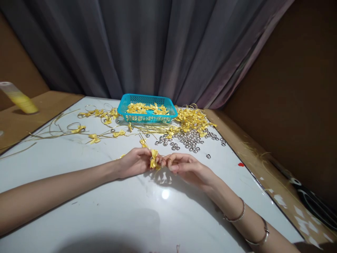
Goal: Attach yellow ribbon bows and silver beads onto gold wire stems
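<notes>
Over the middle of the white table, my left hand (135, 163) pinches a small yellow ribbon bow (154, 159) between thumb and fingers. My right hand (188, 167) meets it from the right, its fingertips closed on a thin gold cord (170, 160) beside the bow. The fingertips partly hide where cord and bow join. Another yellow bow (143, 142) lies just behind my left hand. Beyond my right hand spreads a heap of small silver beads (191, 140), with one single bead (208, 156) nearer to me.
A turquoise basket (147, 118) with yellow bows stands at the back. To its right is a pile of yellow bows (193, 119); gold cords (155, 128) lie in front. Bows on cords (94, 138) spread leftward. Scissors (313, 202) lie right, a yellow-filled tube (21, 100) left.
</notes>
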